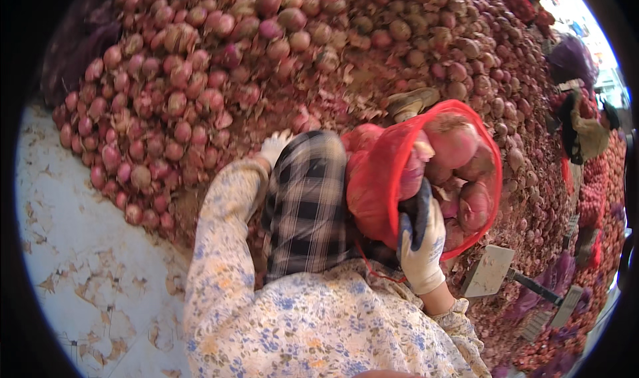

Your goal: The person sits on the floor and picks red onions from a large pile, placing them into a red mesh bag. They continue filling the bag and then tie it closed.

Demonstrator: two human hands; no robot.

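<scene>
A red mesh bag (372,193) rests against my raised knee, its mouth held wide by a red rim. Large red onions (454,146) fill the inside. My right hand (423,248), in a white knitted glove with dark blue coating, reaches over the near edge of the mouth. Its thumb and fingers are apart, fingertips just below an onion (412,176) at the left inner side. Beyond my plaid-covered knee (307,203), my white-gloved left hand (274,146) is at the edge of the onion pile (199,78). The knee hides part of it, so its grip is unclear.
Loose skins lie among the onions and on the pale floor (100,278) at left. A shoe (412,101) shows behind the bag. At right are a flat pale plate (488,270) on a dark bar (536,288) and purple mesh (546,280). Another person (589,128) is farther off.
</scene>
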